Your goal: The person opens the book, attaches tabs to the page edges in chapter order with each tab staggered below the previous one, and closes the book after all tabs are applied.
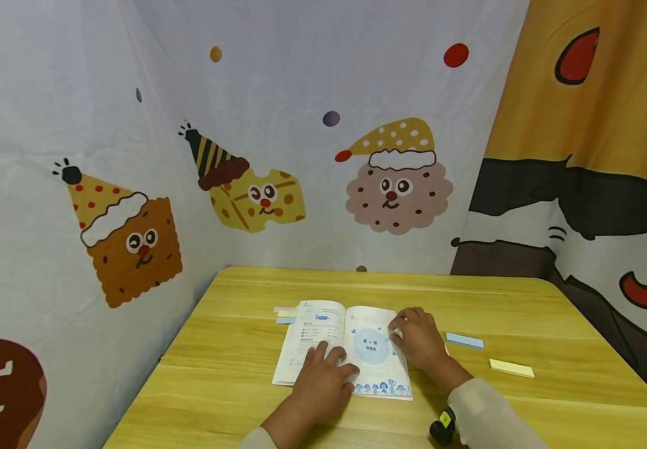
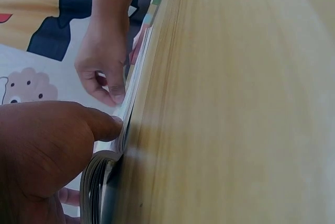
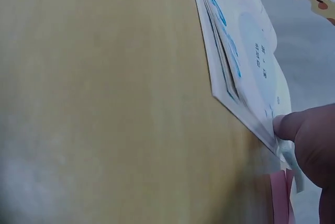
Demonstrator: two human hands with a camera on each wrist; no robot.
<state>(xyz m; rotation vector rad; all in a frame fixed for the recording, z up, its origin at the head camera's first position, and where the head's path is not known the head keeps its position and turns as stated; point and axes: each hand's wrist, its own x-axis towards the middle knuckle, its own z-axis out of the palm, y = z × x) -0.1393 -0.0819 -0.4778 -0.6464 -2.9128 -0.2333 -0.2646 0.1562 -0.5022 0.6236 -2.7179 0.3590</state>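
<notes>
An open book [image 1: 329, 330] lies on the table, its right page carrying a pale blue circle and a row of small blue figures. My left hand [image 1: 326, 380] rests over the lower middle of the book, fingers spread across both pages; its thumb [image 2: 107, 124] presses the page in the left wrist view. At the right page's outer edge, my right hand [image 1: 420, 337] pinches a small pale sticky tab [image 3: 294, 166] between thumb and fingers. Pink sticky notes [image 3: 280, 198] lie just beside the book, mostly hidden behind the right hand in the head view.
Coloured index tabs [image 1: 285, 315] stick out from the book's left edge. On the table [image 1: 234, 349], right of the book, lie a blue sticky-note pad [image 1: 465, 340] and a yellow one [image 1: 512, 368]. A black item with a yellow mark [image 1: 443, 427] sits by the right sleeve.
</notes>
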